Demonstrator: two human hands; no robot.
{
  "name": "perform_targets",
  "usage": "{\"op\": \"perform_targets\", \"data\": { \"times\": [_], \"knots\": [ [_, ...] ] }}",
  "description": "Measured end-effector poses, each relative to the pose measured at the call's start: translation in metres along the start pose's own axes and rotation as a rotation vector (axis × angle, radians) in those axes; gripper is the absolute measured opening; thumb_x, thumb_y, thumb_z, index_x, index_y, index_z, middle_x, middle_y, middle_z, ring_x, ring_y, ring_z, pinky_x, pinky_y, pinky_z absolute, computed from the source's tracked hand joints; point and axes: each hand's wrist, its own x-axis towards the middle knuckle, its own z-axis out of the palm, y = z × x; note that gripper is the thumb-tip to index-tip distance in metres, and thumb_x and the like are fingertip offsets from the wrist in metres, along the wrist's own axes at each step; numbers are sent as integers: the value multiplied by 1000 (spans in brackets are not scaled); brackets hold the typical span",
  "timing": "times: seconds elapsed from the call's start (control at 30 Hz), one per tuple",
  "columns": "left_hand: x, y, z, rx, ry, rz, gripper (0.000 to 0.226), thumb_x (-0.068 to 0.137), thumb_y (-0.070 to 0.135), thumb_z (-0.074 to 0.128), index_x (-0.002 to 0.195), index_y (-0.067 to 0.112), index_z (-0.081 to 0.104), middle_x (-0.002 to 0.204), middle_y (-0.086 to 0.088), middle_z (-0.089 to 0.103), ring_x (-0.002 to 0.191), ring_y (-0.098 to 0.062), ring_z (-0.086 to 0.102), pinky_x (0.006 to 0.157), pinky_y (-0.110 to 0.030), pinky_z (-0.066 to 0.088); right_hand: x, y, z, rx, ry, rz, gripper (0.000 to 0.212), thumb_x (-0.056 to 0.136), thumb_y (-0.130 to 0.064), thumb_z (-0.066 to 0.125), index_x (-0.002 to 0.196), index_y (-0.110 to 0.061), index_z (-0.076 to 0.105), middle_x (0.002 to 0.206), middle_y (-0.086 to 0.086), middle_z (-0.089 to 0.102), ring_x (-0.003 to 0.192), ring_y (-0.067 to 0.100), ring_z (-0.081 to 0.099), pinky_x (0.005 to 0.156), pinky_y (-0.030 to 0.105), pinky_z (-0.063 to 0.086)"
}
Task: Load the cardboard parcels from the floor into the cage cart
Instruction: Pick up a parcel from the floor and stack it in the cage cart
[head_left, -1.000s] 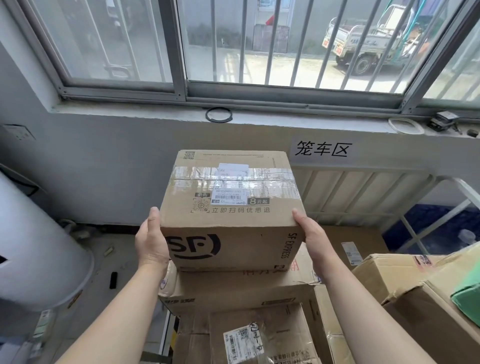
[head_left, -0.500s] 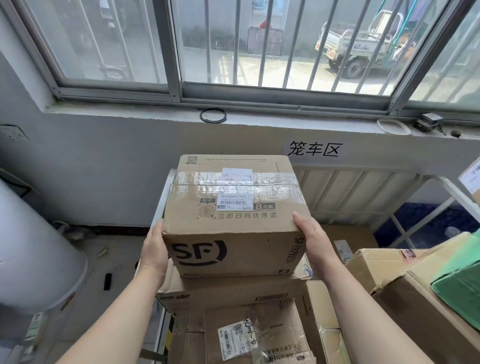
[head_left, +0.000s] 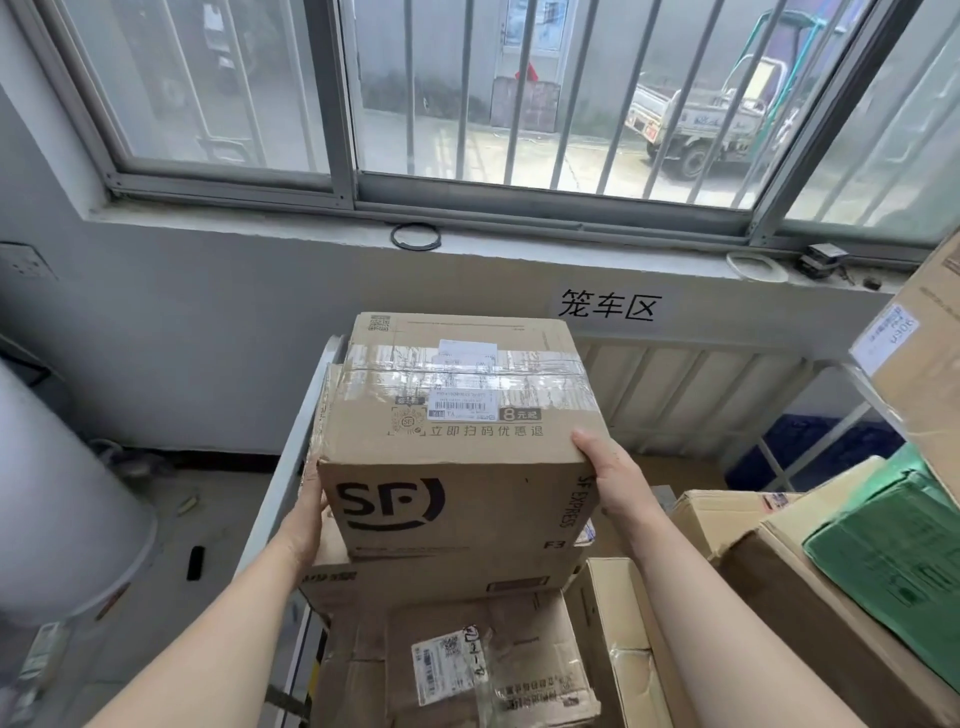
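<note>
Close to me, my left hand (head_left: 306, 512) and right hand (head_left: 610, 475) press flat on the two sides of the SF parcel (head_left: 452, 415) and squeeze it between them. The parcel is lower and further in than a moment ago, and it now looks to rest on the brown parcels (head_left: 441, 577) stacked in the cage cart (head_left: 298, 452). The cart's grey rail runs close along the parcel's left side. On the right is a gap, then a green box (head_left: 893, 545). Left of the cart are bare floor (head_left: 208, 519) and a big white tank (head_left: 62, 493). Behind are a grey wall, a sign (head_left: 608, 306) and a barred window (head_left: 519, 104).
</note>
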Motion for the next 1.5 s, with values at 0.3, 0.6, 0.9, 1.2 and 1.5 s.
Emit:
{"op": "perform_targets", "data": {
  "times": [0.3, 0.6, 0.9, 1.2, 1.5],
  "knots": [
    [-7, 0, 4, -114, 57, 116, 69, 98, 62, 10, 142, 25, 47, 140, -7, 53, 127, -27, 48, 106, -36, 30, -1, -6, -1, -49, -53, 113, 44, 84, -60, 57, 118, -32, 62, 110, -1, 71, 95, 20, 64, 82, 40, 49],
    [-16, 2, 3, -201, 60, 84, 72, 94, 69, 16, 130, 21, 57, 120, -10, 63, 108, -28, 58, 82, -35, 48, -5, -15, 3, -28, -58, 77, 47, 88, -54, 58, 121, -21, 64, 111, 4, 72, 92, 19, 66, 72, 32, 46],
    [-12, 14, 0, -175, 74, 104, 73, 92, 72, 17, 123, 21, 61, 109, -10, 67, 101, -27, 60, 82, -38, 49, -4, -25, 8, -19, -49, 80, 41, 91, -50, 57, 120, -22, 63, 105, 2, 71, 87, 16, 63, 71, 32, 45],
    [-22, 14, -2, -178, 76, 114, 73, 91, 74, 21, 119, 21, 64, 97, -7, 68, 95, -27, 61, 87, -41, 48, -23, -29, 2, 28, -46, 54, 39, 93, -46, 56, 121, -18, 62, 101, 3, 70, 82, 14, 63, 65, 29, 43],
    [-51, 11, -3, -161, 67, 149, 75, 89, 76, 21, 123, 24, 63, 105, -10, 69, 91, -23, 62, 87, -41, 49, -55, -33, -11, 25, -65, 18, 35, 96, -44, 52, 118, -19, 63, 93, 0, 69, 79, 13, 61, 63, 29, 42]
  ]
}}
